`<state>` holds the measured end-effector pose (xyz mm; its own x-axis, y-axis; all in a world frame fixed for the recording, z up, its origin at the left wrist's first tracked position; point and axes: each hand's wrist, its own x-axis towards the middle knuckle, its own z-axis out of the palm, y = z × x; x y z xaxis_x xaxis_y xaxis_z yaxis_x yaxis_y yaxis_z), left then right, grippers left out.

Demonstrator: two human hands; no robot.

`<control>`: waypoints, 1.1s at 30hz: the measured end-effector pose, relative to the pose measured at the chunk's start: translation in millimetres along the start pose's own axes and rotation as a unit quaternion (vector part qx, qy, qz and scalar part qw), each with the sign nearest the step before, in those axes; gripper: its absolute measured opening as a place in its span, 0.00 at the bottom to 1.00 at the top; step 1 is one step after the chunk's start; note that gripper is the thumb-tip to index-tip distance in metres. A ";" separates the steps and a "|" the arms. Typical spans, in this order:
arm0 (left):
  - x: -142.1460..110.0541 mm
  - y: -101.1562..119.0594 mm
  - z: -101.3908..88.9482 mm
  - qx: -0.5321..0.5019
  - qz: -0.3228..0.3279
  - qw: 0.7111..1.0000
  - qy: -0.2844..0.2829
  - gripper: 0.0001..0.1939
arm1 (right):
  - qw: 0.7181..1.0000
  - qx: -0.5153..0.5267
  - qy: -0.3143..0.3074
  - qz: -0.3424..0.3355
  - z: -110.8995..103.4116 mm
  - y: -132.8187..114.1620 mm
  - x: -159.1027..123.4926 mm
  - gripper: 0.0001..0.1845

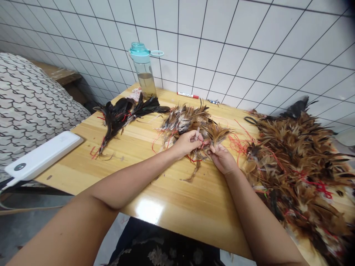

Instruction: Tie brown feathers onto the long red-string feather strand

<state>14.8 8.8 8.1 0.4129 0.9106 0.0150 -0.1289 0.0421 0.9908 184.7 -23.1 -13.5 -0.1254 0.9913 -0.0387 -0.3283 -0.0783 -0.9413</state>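
Observation:
My left hand [189, 143] is closed in a pinch at the quill ends of a small bunch of brown feathers [217, 133], where red string [203, 143] shows at the fingertips. From the other side, my right hand [222, 158] pinches the base of the same bunch, whose tips fan out above it. Just behind both hands lies a loose heap of brown and white feathers [183, 119]. The exact grip of each fingertip on string or quill is too small to make out.
Black feather bundles [119, 114] lie at the left beside a water bottle [145, 75]. A red marker [188, 95] rests by the tiled wall. Tied brown feathers [296, 155] cover the table's right side, near tangled red string [239, 144]. A white power bank [43, 153] sits at the left edge.

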 end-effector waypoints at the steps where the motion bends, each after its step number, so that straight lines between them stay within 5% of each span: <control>1: -0.5 1.0 0.2 0.004 -0.002 1.000 -0.002 0.07 | 1.000 0.003 0.002 0.000 -0.8 0.9 0.3 0.14; 15: 0.5 -0.8 -4.9 0.097 0.054 0.994 0.005 0.03 | 1.000 -0.018 -0.021 -0.004 -1.9 -0.5 -0.9 0.19; 27: 3.6 -11.7 -3.8 0.040 0.005 0.998 -0.046 0.07 | 1.000 -0.008 -0.025 0.003 4.6 -1.2 -2.2 0.21; 33: 3.9 -10.6 -9.8 0.198 0.062 0.978 -0.002 0.08 | 1.000 -0.013 -0.014 -0.017 -1.0 5.6 -0.1 0.21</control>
<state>8.9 15.9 -3.7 0.4192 0.8972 0.1387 0.1817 -0.2326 0.9555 183.9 -23.5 -19.1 -0.1419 0.9899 0.0021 -0.3080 -0.0422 -0.9505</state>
